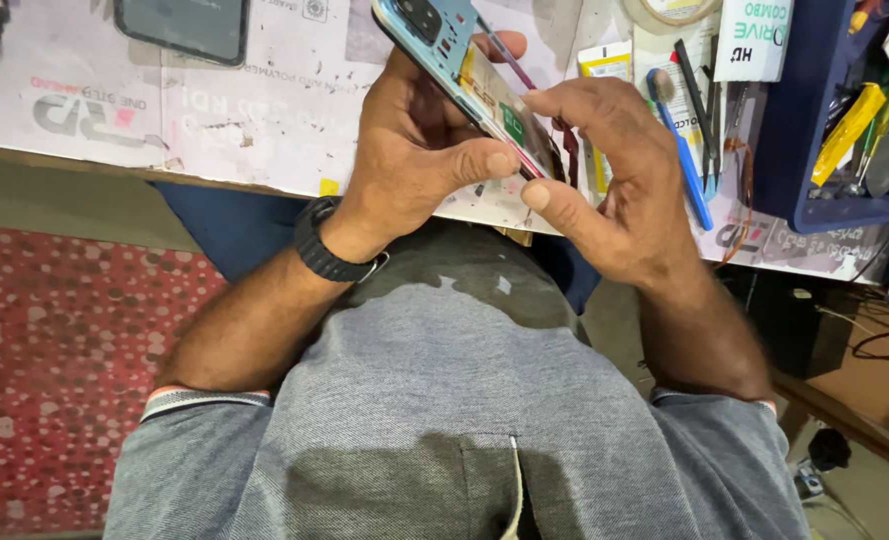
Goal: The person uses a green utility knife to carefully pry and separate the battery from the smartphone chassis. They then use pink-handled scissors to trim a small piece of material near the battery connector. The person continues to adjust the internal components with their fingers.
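Over the table edge (215,185), your left hand (415,150) grips one opened blue phone (455,60), fingers closed round it, tilted on edge. Your right hand (615,170) pinches one thin tool (510,55) against it. A second phone (185,25) lies flat, cut off at top. Blue tray (795,140) crowds the right; its contents are hard to make out.

Your left hand (415,150) hides the middle of the opened blue phone (445,40), and its far end is cut by the top edge. The dark phone (185,25) at far left is cut too. The tools in the blue tray (805,150) are too crowded to tell.
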